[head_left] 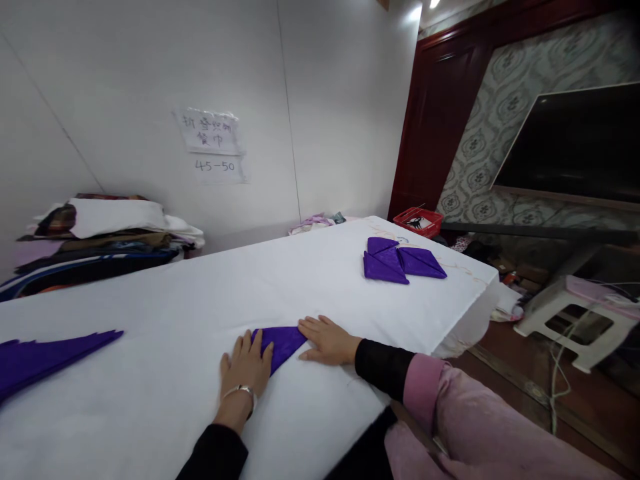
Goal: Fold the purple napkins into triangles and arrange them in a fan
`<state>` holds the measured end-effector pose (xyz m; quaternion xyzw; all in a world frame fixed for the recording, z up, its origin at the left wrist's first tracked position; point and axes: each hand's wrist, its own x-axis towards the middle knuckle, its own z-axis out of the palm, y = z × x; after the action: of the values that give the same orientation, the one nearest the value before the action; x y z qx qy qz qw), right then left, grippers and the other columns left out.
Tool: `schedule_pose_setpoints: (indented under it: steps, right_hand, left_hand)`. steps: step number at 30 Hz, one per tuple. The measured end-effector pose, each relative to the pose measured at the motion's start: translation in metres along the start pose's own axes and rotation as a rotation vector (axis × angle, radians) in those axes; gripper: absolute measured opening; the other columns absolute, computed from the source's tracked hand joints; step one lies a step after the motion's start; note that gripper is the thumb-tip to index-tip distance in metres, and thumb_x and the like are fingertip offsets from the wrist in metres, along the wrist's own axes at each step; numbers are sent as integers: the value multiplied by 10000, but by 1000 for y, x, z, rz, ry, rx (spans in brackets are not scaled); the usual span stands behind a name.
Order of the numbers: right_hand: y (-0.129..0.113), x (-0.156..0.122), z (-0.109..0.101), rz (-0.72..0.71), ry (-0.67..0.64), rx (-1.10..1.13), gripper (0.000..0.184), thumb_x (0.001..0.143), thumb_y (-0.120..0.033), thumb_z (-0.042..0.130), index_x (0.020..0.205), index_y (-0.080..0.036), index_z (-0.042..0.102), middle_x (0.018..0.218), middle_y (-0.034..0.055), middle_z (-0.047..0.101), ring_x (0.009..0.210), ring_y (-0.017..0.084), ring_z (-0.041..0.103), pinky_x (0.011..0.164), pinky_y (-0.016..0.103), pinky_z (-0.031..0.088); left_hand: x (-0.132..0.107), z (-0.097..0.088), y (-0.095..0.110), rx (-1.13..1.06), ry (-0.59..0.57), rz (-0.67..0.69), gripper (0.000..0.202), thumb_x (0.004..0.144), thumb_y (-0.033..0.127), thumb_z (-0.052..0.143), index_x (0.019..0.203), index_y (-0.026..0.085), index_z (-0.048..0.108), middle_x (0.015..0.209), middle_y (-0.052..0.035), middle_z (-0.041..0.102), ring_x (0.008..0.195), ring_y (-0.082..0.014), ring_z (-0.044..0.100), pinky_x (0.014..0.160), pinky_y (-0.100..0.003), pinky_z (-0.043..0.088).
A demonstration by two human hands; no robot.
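Nearest, the left hand [246, 365] lies flat on the white-covered table [310, 293], fingers stretched out and slightly apart, their tips on a purple napkin [281, 343] folded to a triangle. The right hand [327, 340] lies flat just beside it, fingers straight and close together, touching the napkin's far corner. Purple cloths [45, 357] lie to the left. Farther on sit four folded triangles [400, 261], then a red basket [419, 221]
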<state>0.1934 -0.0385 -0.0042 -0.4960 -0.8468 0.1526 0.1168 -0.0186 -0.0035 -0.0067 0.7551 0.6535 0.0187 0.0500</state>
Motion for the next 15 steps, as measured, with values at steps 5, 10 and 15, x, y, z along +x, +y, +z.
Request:
schedule_pose_setpoints:
  steps: [5, 10, 15]
  right_hand:
    - [4, -9, -5, 45, -26, -32, 802, 880, -651, 330, 1465, -113, 216, 1517, 149, 225, 1409, 250, 160, 1139, 481, 84]
    - [-11, 0, -18, 74, 31, -91, 832, 876, -655, 332, 1451, -63, 224, 1511, 197, 205, 1412, 276, 133, 1136, 488, 90]
    - [-52, 34, -22, -147, 132, -113, 845, 870, -661, 341, 1441, -51, 212, 1523, 182, 187, 1420, 249, 93, 1144, 449, 103]
  left_hand:
    - [-2, -4, 3, 9, -5, 1, 567, 916, 365, 199, 1440, 170, 294, 1532, -86, 236, 1403, -261, 195, 1088, -529, 195]
    - [-1, -3, 3, 38, -14, -7, 573, 920, 367, 164, 1450, 173, 263, 1539, -78, 215, 1407, -247, 182, 1087, -526, 199]
    - [0, 0, -2, 80, -33, 31, 565, 919, 354, 186, 1455, 186, 247, 1547, -77, 188, 1413, -256, 157, 1085, -522, 212]
